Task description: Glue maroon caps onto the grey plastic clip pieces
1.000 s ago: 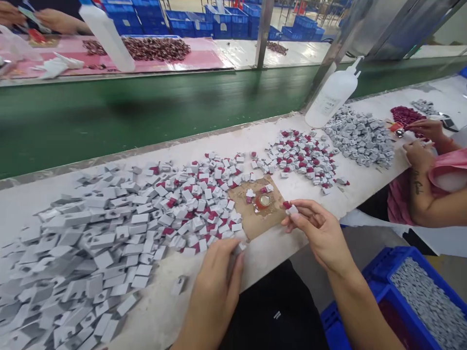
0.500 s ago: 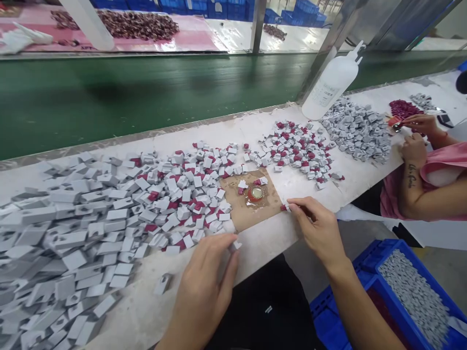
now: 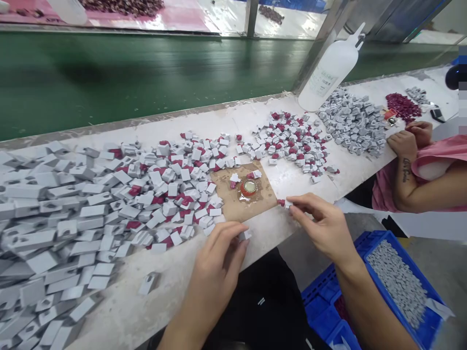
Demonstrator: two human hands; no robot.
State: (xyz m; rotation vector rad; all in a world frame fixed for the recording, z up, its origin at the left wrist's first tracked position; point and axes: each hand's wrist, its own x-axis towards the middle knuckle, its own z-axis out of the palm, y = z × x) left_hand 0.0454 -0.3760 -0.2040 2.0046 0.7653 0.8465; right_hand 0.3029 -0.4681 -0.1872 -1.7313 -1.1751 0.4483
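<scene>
My left hand point(image 3: 221, 262) pinches a small grey block point(image 3: 245, 234) between thumb and fingertips, over the front part of the table. Between the thumb and forefinger of my right hand point(image 3: 321, 226) is a small grey-and-dark-red piece point(image 3: 284, 203), beside the right corner of a brown cardboard sheet point(image 3: 233, 209). A round red-rimmed cap point(image 3: 248, 188) sits in a wet patch on that sheet, with two grey-and-red pieces just behind it. Left of the sheet spreads a large pile of grey blocks point(image 3: 91, 211), mixed with dark red pieces. One loose grey block point(image 3: 149, 283) lies near the front edge.
A white squeeze bottle point(image 3: 328, 73) leans by a metal post behind more piles. A green belt point(image 3: 146, 82) runs along the back. At the right, a person's hands point(image 3: 408, 141) rest near a dark red pile point(image 3: 403, 107). Blue bins point(image 3: 430, 316) stand below the table.
The view has shifted slightly. My left hand has moved a little right with its block, nearer my right hand. The other person's hands have drawn back from the red cap beside their pile.
</scene>
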